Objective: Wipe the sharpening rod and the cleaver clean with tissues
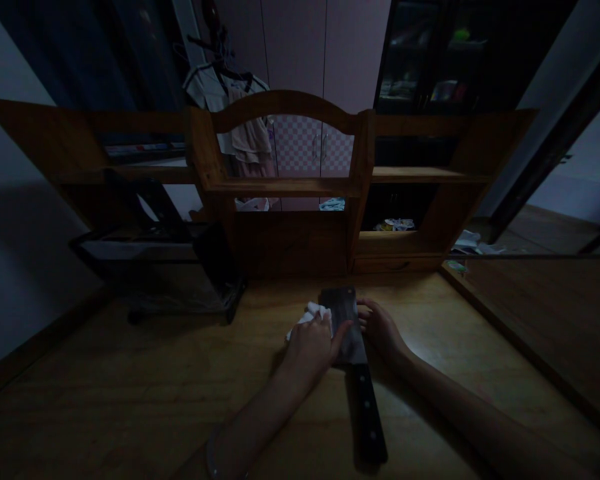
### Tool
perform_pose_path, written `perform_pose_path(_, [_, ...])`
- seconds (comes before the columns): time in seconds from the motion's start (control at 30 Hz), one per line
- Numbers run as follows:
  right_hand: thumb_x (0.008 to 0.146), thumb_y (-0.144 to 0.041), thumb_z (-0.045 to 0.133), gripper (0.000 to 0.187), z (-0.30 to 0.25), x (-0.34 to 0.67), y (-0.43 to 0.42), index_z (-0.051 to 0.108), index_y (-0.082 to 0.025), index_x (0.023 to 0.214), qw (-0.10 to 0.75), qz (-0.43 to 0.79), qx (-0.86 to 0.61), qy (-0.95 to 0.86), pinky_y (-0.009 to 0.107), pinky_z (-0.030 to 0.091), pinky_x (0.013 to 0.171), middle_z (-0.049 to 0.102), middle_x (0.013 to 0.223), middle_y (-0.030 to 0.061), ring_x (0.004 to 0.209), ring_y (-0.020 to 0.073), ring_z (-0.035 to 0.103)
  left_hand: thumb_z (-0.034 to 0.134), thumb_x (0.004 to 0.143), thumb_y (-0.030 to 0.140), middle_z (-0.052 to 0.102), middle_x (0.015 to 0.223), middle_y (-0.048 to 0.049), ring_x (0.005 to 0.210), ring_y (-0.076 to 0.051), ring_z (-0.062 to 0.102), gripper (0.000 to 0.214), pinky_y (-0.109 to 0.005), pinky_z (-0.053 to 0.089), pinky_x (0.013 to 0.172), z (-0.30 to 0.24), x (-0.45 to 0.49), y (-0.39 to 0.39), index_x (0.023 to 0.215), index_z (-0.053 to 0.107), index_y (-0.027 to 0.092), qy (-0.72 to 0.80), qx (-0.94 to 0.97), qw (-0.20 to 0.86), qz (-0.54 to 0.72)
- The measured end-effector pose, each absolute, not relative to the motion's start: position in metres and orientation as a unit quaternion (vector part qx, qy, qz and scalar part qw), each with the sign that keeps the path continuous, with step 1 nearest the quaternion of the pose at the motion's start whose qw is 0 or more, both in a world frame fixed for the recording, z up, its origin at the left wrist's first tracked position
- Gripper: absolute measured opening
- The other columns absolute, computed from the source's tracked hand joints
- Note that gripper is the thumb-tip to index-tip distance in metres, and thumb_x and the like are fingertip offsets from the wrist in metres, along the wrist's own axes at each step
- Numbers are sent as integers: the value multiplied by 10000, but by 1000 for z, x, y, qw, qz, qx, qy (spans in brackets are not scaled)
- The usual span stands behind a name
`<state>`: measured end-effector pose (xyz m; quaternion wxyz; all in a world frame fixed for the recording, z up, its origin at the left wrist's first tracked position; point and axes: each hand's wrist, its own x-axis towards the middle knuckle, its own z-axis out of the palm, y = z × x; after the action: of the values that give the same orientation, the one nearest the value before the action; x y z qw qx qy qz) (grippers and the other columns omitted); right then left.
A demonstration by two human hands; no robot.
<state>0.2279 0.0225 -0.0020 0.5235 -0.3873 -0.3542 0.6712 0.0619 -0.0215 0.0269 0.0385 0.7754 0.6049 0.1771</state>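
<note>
A cleaver [351, 347] lies on the wooden desktop, its broad blade pointing away from me and its black riveted handle [369, 413] toward me. My left hand [314, 343] is closed on a crumpled white tissue [307, 319] at the blade's left edge, with the thumb reaching onto the flat of the blade. On the other side, my right hand [381, 328] has its fingers curled in against the right edge near the blade's far end, steadying it. Neither hand is on the handle. The fingertips under the tissue are partly hidden.
A dark knife rack [175, 267] holding black-handled items stands at the left. Behind the blade rises a wooden shelf unit [290, 243] with a small drawer [397, 265]. A raised wooden ledge [505, 340] borders the desk's right side. The room is dim.
</note>
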Motion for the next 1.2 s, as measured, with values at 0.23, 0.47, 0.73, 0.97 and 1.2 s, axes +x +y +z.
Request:
perform_pose_path(0.23, [771, -475, 632, 290, -2, 229, 23, 613, -231, 926, 510, 691, -382, -342, 302, 469, 556, 717, 702, 24, 574, 201, 643, 308, 991, 469, 608, 1306, -126, 1230, -235, 555, 512, -396, 399, 1081, 30, 64, -33, 1287, 571, 144, 369, 897, 39, 242])
perform_pose_path(0.47, [788, -510, 622, 315, -3, 229, 24, 642, -229, 930, 493, 712, -364, -344, 291, 471, 550, 733, 741, 21, 574, 194, 648, 294, 996, 237, 719, 1061, -109, 996, -182, 682, 389, -313, 522, 903, 31, 63, -33, 1138, 637, 124, 293, 919, 53, 257])
perform_pose_path(0.73, [784, -465, 656, 261, -3, 228, 26, 626, -220, 870, 513, 702, -364, -334, 278, 488, 602, 722, 705, 28, 606, 183, 661, 325, 970, 267, 724, 734, -121, 681, -231, 700, 461, -335, 525, 665, 37, 57, -26, 741, 704, 140, 579, 805, -19, 128])
perform_pose_path(0.97, [760, -449, 681, 253, -1, 227, 23, 616, -224, 856, 516, 701, -367, -329, 276, 472, 588, 710, 665, 16, 582, 182, 652, 329, 955, 218, 727, 756, -129, 690, -244, 704, 439, -358, 548, 652, 35, 65, -31, 765, 712, 118, 592, 779, -54, 198])
perform_pose_path(1.2, [749, -528, 646, 349, -3, 228, 24, 653, -207, 887, 508, 676, -395, -359, 314, 494, 640, 730, 740, 42, 642, 214, 666, 369, 972, 219, 724, 1076, -76, 1022, -169, 674, 326, -329, 481, 996, 37, 70, -43, 1053, 675, 142, 250, 925, 9, 287])
